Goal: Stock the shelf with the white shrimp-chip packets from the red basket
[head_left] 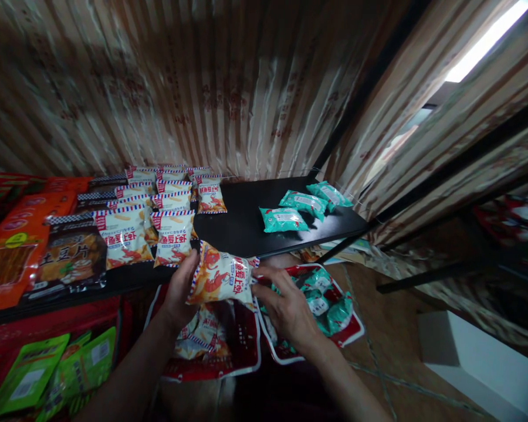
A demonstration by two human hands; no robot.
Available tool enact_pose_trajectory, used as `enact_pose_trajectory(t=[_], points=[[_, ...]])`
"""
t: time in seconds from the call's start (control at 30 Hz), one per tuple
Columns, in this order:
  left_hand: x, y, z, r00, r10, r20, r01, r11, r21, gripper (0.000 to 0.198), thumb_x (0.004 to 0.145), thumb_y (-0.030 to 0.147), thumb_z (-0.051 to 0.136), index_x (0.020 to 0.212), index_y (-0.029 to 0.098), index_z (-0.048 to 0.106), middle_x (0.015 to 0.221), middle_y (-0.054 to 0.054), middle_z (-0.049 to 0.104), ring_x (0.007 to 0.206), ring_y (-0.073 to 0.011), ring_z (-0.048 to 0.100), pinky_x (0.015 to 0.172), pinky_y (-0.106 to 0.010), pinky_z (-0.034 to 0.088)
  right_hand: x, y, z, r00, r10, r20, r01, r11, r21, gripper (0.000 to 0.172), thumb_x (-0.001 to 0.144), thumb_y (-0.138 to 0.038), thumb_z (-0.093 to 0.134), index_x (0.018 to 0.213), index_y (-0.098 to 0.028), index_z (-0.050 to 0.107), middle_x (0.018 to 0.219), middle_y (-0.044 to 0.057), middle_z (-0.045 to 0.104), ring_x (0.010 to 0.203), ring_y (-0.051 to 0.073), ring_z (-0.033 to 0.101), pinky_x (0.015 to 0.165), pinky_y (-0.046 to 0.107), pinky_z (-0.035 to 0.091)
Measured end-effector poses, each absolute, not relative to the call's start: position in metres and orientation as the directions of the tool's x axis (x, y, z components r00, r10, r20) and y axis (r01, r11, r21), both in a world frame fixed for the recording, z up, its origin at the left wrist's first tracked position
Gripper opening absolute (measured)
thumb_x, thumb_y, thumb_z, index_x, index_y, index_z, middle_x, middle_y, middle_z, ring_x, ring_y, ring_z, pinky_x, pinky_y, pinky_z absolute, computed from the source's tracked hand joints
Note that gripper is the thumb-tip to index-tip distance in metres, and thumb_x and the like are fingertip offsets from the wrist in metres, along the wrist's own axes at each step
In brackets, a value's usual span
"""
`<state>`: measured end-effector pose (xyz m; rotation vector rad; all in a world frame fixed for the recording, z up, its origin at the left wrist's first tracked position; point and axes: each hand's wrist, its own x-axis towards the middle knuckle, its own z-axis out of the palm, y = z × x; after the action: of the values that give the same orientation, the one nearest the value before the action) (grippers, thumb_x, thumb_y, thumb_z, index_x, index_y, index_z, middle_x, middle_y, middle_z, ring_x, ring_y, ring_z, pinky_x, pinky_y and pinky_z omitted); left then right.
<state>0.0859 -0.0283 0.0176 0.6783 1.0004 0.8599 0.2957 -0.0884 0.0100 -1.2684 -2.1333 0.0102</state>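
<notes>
Between my two hands is a snack bag (222,275) with a red prawn picture and striped ends, turned sideways. My left hand (182,290) grips its left end, and my right hand (288,305) pinches the right end with thumb and fingers. The bag hangs over a red basket (246,346) that holds more of the same bags (205,331). Just behind it, matching snack bags (173,234) stand in rows on a black shelf (242,234). Below my right hand, a second red basket (356,334) contains teal packets (319,302).
Several teal packets (286,220) lie at the shelf's right end. On the left are orange packs (20,246) and dark potato-slice packs (70,255). Green pouches (30,372) fill a lower-left basket. A black shelf post (369,82) slants upward; a white box (479,357) sits right.
</notes>
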Motion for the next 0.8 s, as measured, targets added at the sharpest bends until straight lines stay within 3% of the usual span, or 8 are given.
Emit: enact_pose_trajectory(t=[0.07,0.13,0.23,0.3,0.53,0.8], points=[[0.090,-0.029,0.021,0.326,0.837,-0.440,-0.326,0.537,0.778,0.059,0.075,0.063,0.049,0.108,0.017,0.064,0.097,-0.011,0.072,0.104,-0.0305,0.063,0.086,-0.042,0.052,0.303,-0.085,0.005,-0.247,0.810,0.532,0.796,0.482,-0.365,0.024,0.087,-0.012,0.049,0.099,-0.023,0.067,0.119,0.012,0.058,0.104,0.025,0.056,0.082,0.041,0.053],[0.094,-0.030,0.021,0.385,0.800,-0.461,-0.346,0.588,0.731,0.058,0.076,0.061,0.050,0.108,0.015,0.064,0.097,-0.012,0.071,0.101,-0.0307,0.064,0.084,-0.042,0.053,0.310,-0.083,0.000,-0.201,0.830,0.521,0.777,0.459,-0.431,0.027,0.087,-0.011,0.049,0.103,-0.024,0.067,0.126,0.011,0.054,0.105,0.024,0.058,0.083,0.040,0.053],[0.098,-0.032,0.017,0.452,0.756,-0.473,-0.372,0.642,0.670,0.048,0.072,0.042,0.066,0.112,0.016,0.061,0.099,-0.011,0.071,0.097,-0.0296,0.066,0.083,-0.041,0.053,0.316,-0.079,-0.007,-0.164,0.842,0.515,0.742,0.449,-0.498,0.028,0.087,-0.010,0.048,0.103,-0.023,0.067,0.134,0.011,0.049,0.106,0.022,0.061,0.085,0.038,0.054],[0.099,-0.034,0.014,0.471,0.751,-0.462,-0.389,0.647,0.656,0.052,0.066,0.029,0.073,0.115,0.017,0.058,0.100,-0.011,0.071,0.094,-0.0286,0.067,0.083,-0.041,0.053,0.320,-0.075,-0.010,-0.128,0.848,0.514,0.732,0.430,-0.529,0.027,0.088,-0.012,0.047,0.099,-0.023,0.068,0.136,0.011,0.049,0.107,0.022,0.061,0.086,0.036,0.055],[0.107,-0.042,0.017,0.503,0.720,-0.478,-0.337,0.673,0.659,0.060,0.059,0.023,0.078,0.115,0.016,0.058,0.094,-0.011,0.072,0.083,-0.0283,0.069,0.077,-0.039,0.054,0.327,-0.068,-0.009,0.026,0.905,0.424,0.578,0.332,-0.746,0.020,0.087,-0.023,0.053,0.097,-0.025,0.070,0.096,0.006,0.072,0.089,0.020,0.068,0.081,0.037,0.055],[0.113,-0.048,-0.001,0.567,0.696,-0.440,-0.193,0.631,0.751,0.056,0.065,0.028,0.075,0.116,0.022,0.055,0.112,-0.011,0.066,0.092,-0.0250,0.066,0.073,-0.031,0.051,0.326,-0.053,-0.012,0.241,0.904,0.354,0.355,0.257,-0.899,0.015,0.080,-0.032,0.062,0.087,-0.025,0.074,0.093,0.005,0.072,0.089,0.020,0.065,0.082,0.036,0.051]])
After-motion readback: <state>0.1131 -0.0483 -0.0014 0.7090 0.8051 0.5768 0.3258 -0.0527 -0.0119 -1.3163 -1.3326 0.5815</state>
